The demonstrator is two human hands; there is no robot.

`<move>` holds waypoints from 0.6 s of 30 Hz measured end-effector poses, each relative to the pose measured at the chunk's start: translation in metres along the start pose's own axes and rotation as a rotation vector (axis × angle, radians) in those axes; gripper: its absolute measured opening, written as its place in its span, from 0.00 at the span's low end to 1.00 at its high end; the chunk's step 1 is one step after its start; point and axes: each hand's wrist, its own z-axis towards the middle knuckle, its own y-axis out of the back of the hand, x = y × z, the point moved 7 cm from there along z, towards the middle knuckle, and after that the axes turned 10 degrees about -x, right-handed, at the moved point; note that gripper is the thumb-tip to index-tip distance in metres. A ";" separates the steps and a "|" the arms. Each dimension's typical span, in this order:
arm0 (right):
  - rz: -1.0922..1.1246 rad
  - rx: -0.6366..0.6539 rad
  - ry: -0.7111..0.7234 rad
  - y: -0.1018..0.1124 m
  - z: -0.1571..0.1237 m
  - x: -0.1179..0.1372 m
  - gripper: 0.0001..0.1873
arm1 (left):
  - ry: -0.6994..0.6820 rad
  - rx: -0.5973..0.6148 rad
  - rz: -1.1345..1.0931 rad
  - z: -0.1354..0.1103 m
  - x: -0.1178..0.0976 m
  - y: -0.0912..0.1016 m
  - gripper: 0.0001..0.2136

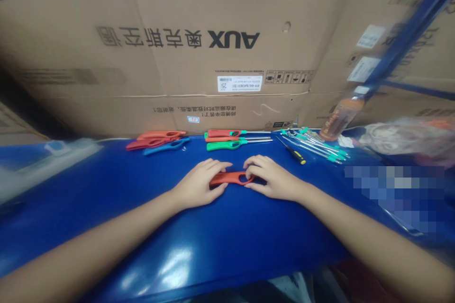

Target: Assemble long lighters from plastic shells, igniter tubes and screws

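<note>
An orange lighter handle (pixel 230 178) with a ring-shaped opening lies crosswise just above or on the blue table. My left hand (pixel 202 183) grips its left end between thumb and fingers. At the ring end, my right hand (pixel 273 177) closes its fingertips around the handle. Behind my hands are gas lighters (pixel 223 145) in green, red and orange with metal tubes. Red, orange and blue handles (pixel 156 143) without tubes are piled to their left. A black-and-yellow screwdriver (pixel 295 155) lies beyond my right hand, beside several metal tubes with teal ends (pixel 316 144).
A large cardboard box (pixel 177 71) stands like a wall behind the blue table (pixel 227 236). At the back right are an orange drink bottle (pixel 341 118) and a plastic bag (pixel 391 139). Clear plastic (pixel 53 165) lies at the left.
</note>
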 end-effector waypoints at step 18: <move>-0.017 -0.083 -0.206 0.022 -0.001 -0.027 0.11 | 0.165 -0.094 -0.145 0.002 0.027 -0.003 0.23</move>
